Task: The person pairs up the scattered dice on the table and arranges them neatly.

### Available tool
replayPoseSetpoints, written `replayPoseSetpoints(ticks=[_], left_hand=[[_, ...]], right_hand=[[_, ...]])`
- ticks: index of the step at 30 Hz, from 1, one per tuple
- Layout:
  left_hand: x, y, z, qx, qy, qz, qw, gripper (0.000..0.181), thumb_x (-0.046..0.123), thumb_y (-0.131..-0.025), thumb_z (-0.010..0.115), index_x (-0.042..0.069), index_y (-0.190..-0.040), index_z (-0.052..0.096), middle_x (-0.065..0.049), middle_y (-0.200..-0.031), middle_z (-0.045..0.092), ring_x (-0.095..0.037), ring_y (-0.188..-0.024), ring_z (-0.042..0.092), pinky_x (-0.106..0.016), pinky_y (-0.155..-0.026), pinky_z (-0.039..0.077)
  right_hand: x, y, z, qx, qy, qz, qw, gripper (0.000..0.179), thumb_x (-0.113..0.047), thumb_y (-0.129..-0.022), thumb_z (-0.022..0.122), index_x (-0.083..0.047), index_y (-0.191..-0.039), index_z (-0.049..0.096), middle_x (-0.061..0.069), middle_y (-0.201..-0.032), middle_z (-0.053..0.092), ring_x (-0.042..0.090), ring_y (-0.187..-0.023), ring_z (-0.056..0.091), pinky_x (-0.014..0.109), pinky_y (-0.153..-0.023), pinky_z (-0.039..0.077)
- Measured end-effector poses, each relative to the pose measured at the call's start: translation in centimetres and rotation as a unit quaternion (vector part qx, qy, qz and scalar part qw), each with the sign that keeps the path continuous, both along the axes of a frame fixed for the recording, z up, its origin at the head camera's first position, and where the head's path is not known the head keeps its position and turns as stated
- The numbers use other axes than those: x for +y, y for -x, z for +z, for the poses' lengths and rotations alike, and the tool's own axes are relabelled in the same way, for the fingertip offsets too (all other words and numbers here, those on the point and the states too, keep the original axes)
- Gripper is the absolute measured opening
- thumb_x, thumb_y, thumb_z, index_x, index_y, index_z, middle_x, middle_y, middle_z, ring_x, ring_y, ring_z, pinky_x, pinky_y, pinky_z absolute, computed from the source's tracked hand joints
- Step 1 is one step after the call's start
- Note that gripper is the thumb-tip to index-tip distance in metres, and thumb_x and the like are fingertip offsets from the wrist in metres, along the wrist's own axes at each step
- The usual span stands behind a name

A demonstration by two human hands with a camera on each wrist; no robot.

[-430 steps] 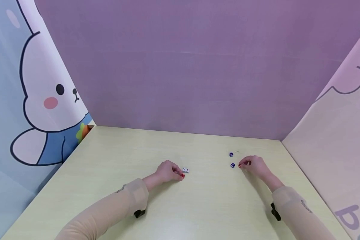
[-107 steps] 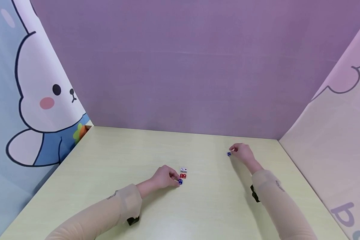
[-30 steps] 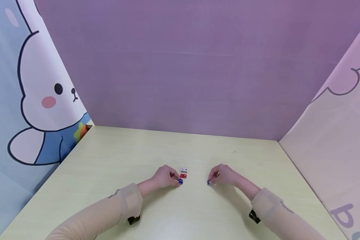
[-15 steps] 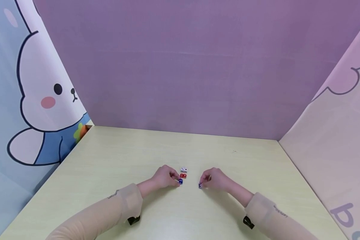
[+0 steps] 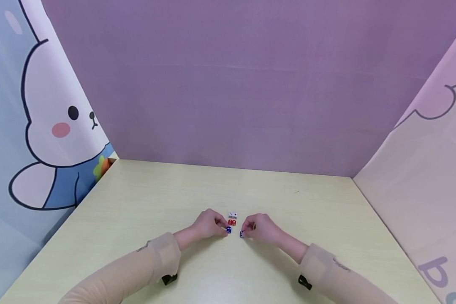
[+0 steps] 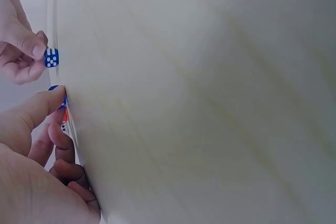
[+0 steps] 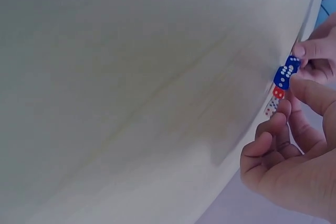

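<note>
My left hand (image 5: 209,224) pinches a blue die (image 5: 229,230) with white pips between thumb and fingertip, down at the table. A second blue die (image 5: 241,234) sits in the pinch of my right hand (image 5: 263,228), a short gap to the right of the first. Just behind the left blue die lies a pair of red dice (image 5: 232,222), side by side. Behind those is a pair of white dice (image 5: 232,215). In the right wrist view the right hand's blue die (image 7: 282,78) overlaps the left one, with red and white dice showing beyond.
The pale wooden table (image 5: 167,185) ends at a purple partition (image 5: 228,84) at the back. Printed cloth panels stand at both sides, the left one with a cartoon rabbit (image 5: 61,105). A small thin mark (image 5: 297,191) shows on the table at back right.
Both red dice, held earlier, now lie before the white pair. My right hand has brought its blue die from the back right leftward, closing on the left one. The left hand stays put lately.
</note>
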State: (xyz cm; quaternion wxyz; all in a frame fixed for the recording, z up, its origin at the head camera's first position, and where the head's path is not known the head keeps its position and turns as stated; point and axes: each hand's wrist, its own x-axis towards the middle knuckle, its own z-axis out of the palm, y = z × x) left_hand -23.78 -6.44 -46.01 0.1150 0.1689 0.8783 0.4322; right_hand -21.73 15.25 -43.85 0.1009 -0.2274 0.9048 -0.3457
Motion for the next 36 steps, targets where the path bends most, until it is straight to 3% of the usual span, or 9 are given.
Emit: replayPoseSetpoints(ticks=[12, 29, 36], left_hand=[[0.3, -0.3, 0.4, -0.007, 0.004, 0.006, 1.0, 0.016, 0.01, -0.067, 0.083, 0.01, -0.081, 0.074, 0.005, -0.062, 0.055, -0.009, -0.059, 0.046, -0.024, -0.059, 0.037], [0.3, -0.3, 0.3, -0.008, 0.01, 0.008, 0.9999, 0.016, 0.01, -0.068, 0.083, 0.011, -0.081, 0.074, 0.004, -0.06, 0.053, -0.01, -0.057, 0.044, -0.025, -0.057, 0.035], [0.0, -0.3, 0.5, -0.025, -0.006, 0.009, 0.9996, 0.019, 0.008, -0.066, 0.083, 0.011, -0.083, 0.075, 0.003, -0.063, 0.056, -0.01, -0.059, 0.046, -0.025, -0.059, 0.038]], right_hand=[[-1.4, 0.4, -0.7, 0.063, -0.001, 0.004, 0.998, 0.006, -0.002, -0.078, 0.071, -0.007, -0.079, 0.068, -0.006, -0.066, 0.059, 0.003, -0.058, 0.049, 0.019, -0.053, 0.044], [-2.1, 0.3, -0.7, 0.074, 0.001, 0.003, 0.9972, 0.005, -0.004, -0.079, 0.072, -0.007, -0.08, 0.068, -0.005, -0.066, 0.058, 0.005, -0.058, 0.048, 0.019, -0.052, 0.042], [-1.3, 0.3, 0.5, 0.082, -0.005, -0.007, 0.9966, 0.004, -0.009, -0.082, 0.07, -0.01, -0.085, 0.069, -0.005, -0.068, 0.057, 0.009, -0.061, 0.049, 0.02, -0.053, 0.042]])
